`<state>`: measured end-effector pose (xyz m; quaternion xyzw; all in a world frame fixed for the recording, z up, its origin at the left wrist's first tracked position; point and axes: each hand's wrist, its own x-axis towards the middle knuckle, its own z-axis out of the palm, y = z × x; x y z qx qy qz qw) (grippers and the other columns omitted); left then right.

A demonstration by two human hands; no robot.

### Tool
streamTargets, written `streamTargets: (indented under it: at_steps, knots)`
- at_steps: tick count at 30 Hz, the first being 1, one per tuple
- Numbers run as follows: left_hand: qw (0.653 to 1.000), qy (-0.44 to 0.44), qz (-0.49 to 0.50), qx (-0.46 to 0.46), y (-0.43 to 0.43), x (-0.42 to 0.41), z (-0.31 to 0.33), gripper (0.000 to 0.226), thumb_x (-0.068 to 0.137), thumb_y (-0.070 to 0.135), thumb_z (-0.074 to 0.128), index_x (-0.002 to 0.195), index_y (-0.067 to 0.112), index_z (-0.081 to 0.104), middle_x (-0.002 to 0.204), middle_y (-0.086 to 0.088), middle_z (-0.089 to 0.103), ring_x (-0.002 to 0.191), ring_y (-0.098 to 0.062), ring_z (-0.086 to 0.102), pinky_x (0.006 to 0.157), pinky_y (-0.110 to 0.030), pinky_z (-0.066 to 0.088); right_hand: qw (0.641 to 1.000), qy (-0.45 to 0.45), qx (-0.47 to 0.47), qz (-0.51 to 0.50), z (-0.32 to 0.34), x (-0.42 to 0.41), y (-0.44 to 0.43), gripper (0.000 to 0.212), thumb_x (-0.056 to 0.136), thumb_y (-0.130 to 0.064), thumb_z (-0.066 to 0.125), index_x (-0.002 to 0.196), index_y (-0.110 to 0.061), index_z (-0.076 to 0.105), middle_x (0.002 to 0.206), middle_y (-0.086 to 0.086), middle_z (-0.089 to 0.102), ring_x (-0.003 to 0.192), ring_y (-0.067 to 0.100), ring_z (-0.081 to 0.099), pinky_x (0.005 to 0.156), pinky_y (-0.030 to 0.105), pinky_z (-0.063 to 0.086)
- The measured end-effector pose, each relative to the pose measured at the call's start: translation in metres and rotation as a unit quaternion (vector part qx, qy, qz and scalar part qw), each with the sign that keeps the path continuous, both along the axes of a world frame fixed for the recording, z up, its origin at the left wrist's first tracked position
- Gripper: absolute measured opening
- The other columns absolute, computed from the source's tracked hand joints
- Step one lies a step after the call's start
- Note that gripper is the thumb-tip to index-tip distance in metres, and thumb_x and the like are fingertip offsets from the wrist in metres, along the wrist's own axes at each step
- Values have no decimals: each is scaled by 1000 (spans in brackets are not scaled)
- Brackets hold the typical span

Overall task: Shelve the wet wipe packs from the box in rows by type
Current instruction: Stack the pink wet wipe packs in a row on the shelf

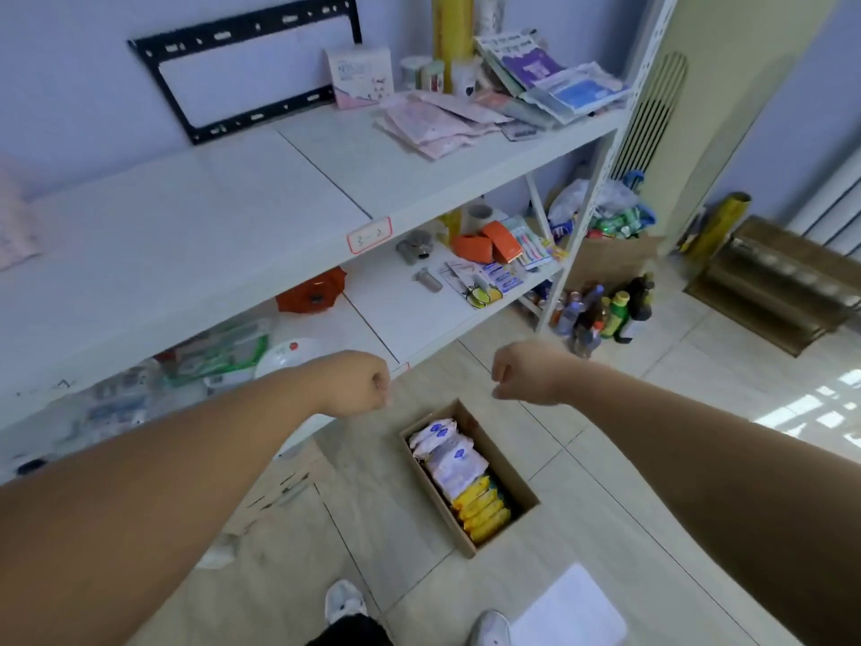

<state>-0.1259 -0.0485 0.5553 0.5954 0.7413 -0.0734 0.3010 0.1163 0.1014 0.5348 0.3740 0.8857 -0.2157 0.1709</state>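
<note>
Box (505, 466) holds white packs (454, 461) and yellow packs (484, 510); left hand (358, 382), right hand (522, 373): fingers (381, 383) curled, empty.

Only one readable mark on my feed: the red-bordered tag (369, 235) on the front edge of the upper shelf (261, 188). It's handwritten and reads roughly "3-2"; the 3 is clear, I'm less sure of the second digit. A sliver of a second red-edged tag (402, 366) shows on the lower shelf (419, 310) edge, can't read it. Pink-white carton (358, 76) at the back of the upper shelf has blue print, too blurred. Purple packet (536, 62) near it has white lettering, unreadable. White packs (454, 463) in the box (505, 468) carry a round blue logo, no text resolvable. Yellow packs (484, 510): print blurred.
</note>
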Motion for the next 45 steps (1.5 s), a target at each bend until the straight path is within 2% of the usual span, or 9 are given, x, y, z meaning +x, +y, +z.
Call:
streamTargets:
  at_steps: [5, 10, 17, 21, 24, 29, 33, 38, 45]
  knots:
    - [996, -7, -11, -83, 7, 38, -41, 24, 92, 39, 61, 103, 19, 69, 112, 0, 69, 104, -19, 62, 95, -37, 51, 998, -15, -56, -35, -38, 43, 0, 31, 87, -35, 72, 114, -20, 67, 115, -2, 66, 109, 21, 60, 88, 30, 48]
    - [994, -3, -34, -108, 35, 49, -77, 23, 93, 40, 61, 102, 20, 67, 118, -3, 68, 109, -21, 62, 96, -35, 51, 993, -27, -94, -72, -72, 65, 6, 27, 86, -34, 72, 110, -21, 68, 112, -1, 68, 106, 21, 62, 88, 32, 51]
    - [989, -31, -38, -138, 64, 37, -143, 20, 91, 43, 62, 105, 28, 65, 117, 7, 66, 107, -15, 61, 94, -31, 49, 982, -88, -152, -73, -119, 63, 26, 23, 88, -28, 68, 110, -24, 72, 113, -4, 68, 107, 19, 62, 92, 36, 54]
    - [985, -57, -37, -160, 76, 30, -190, 9, 93, 39, 62, 97, 31, 63, 109, 10, 66, 95, -11, 59, 80, -25, 45, 973, -139, -180, -38, -161, 42, 41, 30, 94, -21, 57, 116, -5, 70, 121, 9, 67, 113, 26, 63, 82, 32, 51]
    - [982, -70, -28, -173, 85, 23, -232, 4, 91, 38, 63, 93, 35, 62, 108, 12, 69, 96, -9, 61, 82, -23, 45, 974, -121, -186, -50, -207, 33, 55, 31, 92, -21, 58, 112, 1, 68, 119, 14, 67, 112, 29, 63, 75, 33, 46]
    - [979, -75, 3, -189, 87, 19, -300, 15, 89, 36, 64, 102, 29, 67, 109, 8, 68, 98, -13, 61, 84, -26, 47, 963, -139, -221, -61, -283, 32, 66, 26, 91, -34, 63, 108, -16, 70, 110, 0, 66, 107, 21, 62, 89, 36, 52]
    - [975, -89, 20, -202, 86, 27, -368, 17, 90, 38, 64, 104, 29, 66, 110, 6, 66, 103, -16, 62, 89, -29, 49, 953, -158, -252, -57, -351, 32, 76, 24, 93, -32, 59, 112, -22, 68, 99, -1, 63, 88, 22, 57, 83, 32, 51]
    - [974, -96, 30, -203, 86, 38, -462, 15, 90, 38, 62, 104, 33, 62, 116, 5, 59, 107, -17, 60, 91, -31, 48, 947, -173, -263, -57, -444, 23, 83, 30, 96, -35, 52, 115, -18, 69, 109, 5, 68, 101, 27, 64, 90, 38, 53]
    - [982, -96, 22, -158, 91, 49, -582, 30, 85, 36, 67, 115, 35, 63, 127, 0, 52, 116, -21, 55, 95, -37, 49, 951, -130, -264, -92, -567, 6, 81, 28, 98, -33, 56, 124, -28, 64, 105, -3, 54, 101, 21, 56, 80, 26, 41]
